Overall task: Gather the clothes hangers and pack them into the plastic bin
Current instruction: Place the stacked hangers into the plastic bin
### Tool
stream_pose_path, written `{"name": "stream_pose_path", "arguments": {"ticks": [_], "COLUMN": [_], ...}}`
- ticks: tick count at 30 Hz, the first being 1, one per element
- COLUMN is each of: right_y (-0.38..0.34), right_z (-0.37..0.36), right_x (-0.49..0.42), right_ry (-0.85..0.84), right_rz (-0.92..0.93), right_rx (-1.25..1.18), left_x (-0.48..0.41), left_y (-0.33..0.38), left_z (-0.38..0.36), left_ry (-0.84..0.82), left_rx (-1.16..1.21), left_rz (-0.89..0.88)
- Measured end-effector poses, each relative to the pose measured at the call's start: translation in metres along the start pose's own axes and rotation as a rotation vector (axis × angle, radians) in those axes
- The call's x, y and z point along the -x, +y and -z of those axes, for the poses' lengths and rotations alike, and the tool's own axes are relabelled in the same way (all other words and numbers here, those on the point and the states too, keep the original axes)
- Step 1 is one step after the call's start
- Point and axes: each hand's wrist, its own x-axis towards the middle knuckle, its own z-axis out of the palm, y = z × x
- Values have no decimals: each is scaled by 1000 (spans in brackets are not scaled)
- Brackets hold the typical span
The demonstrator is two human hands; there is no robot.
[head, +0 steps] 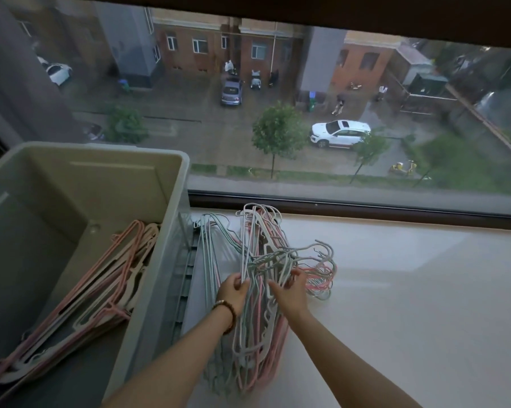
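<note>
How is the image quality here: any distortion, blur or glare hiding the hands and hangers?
Head view: wide-angle bending along the window frame; dim, even daylight; soft overall, yet both hands and the hanger pile read clearly; faint sheen on the sill, no hiding glare.

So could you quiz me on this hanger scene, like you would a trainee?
1. True or false: the bin already holds some hangers.
2. On which side of the pile does the bin stand: A left, B right, C behind?
3. Which wrist wears a bracelet?

Key
1. True: pink and white ones lie inside.
2. A.
3. The left; the left hand and right hand both grip hangers in the pile on the sill.
</note>
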Motion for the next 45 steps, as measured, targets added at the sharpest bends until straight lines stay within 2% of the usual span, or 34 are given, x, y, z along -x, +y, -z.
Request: {"name": "stream_pose_path", "arguments": {"ticks": [3, 8, 13, 18, 21, 24, 28, 34, 38, 41, 45], "right_y": [1, -6, -17, -4, 10, 17, 22, 36, 36, 32, 33], "right_z": [8, 20, 16, -16, -29, -33, -35, -38, -28, -18, -6], "right_x": [-1, 3, 5, 16, 16, 16, 15, 16, 10, 8, 8], "right_ry": [44, 146, -3, -158, -179, -177, -146, 2, 68, 105, 207], "right_rz": [24, 215, 265, 90, -11, -22, 18, -34, -103, -129, -9], "right_rx": [26, 67, 47, -16, -18, 62, 169, 137, 51, 131, 302], "left_x": [9, 23, 19, -7, -8, -9, -13, -6, -2, 15, 25], "left_y": [6, 28, 25, -35, -54, -63, -65, -51, -50, -37, -26], "left_z": [-11, -19, -3, 21, 26, 28, 29, 26, 17, 10, -10], "left_ry": [149, 168, 203, 274, 189, 46, 3, -167, -182, -180, -151], "left_rx": [115, 197, 180, -103, -148, -26, 148, 186, 213, 234, 252], "left_rz": [-49, -212, -263, -81, 62, 70, 226, 133, 116, 47, -48]}}
